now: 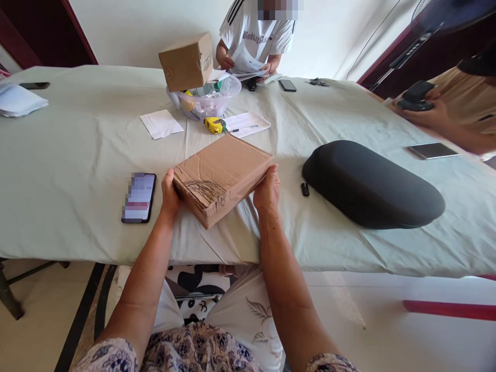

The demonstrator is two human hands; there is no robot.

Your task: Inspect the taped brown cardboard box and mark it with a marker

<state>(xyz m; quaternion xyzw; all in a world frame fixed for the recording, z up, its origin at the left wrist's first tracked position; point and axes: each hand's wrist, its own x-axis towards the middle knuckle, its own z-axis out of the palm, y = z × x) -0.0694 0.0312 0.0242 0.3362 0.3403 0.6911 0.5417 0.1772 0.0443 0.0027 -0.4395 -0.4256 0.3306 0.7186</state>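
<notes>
A flat brown cardboard box (222,175), sealed with tape and scuffed on its near corner, lies on the pale green tablecloth (77,155) right in front of me. My left hand (169,194) grips its left edge with the fingers curled round it. At the box's right edge, my right hand (266,190) holds on with the thumb on top. Beside my left hand lies a black smartphone (138,197) with its screen lit.
A large black padded case (372,183) lies to the right, with a small black object (305,189) beside it. Farther back stand a clear bowl (205,101) with a second cardboard box (186,61) on it, a yellow tape measure (214,124) and papers (161,123). One person sits across the table; another person's hand (426,111) holds a device at the right.
</notes>
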